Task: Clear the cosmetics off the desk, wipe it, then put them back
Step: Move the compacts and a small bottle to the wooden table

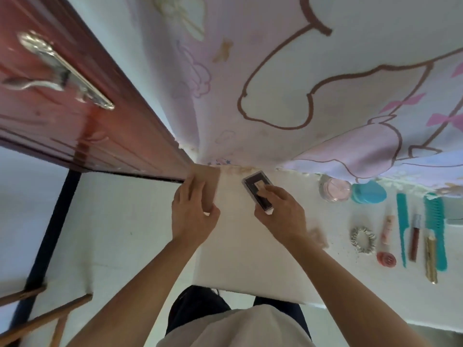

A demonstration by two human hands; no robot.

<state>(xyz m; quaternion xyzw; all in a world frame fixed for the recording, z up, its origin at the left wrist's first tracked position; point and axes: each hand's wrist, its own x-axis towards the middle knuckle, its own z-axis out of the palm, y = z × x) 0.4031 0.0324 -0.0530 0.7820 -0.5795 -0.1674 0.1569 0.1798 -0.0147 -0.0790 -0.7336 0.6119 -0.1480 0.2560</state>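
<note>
**Palette pinched at the back of the desk**

Her right hand point(278, 211) pinches the near end of a dark palette point(256, 190) with a clear case, thumb on top and fingers curled beneath. The far end tips down towards the white desk point(250, 259), close to the wall. From where I stand I can't tell whether it's touching the top.

Her left hand point(193, 209) lies over the desk's left edge beside the door point(87, 116). The thumb is bent in, but I cannot tell whether it holds anything.

The other cosmetics sit in a loose group well to the right: a glass jar point(334, 189), a teal compact point(368, 195), two teal combs point(402, 226), a scrunchie point(363, 240) and a red lip gloss point(415, 237).

That grip is on one end only, so I'd guess the palette could pivot and slip out, or its lid could pop open. Her forearm might also knock the blurry hair clip point(319, 237) just beside her wrist.

No brand or lettering is readable on anything.
</note>
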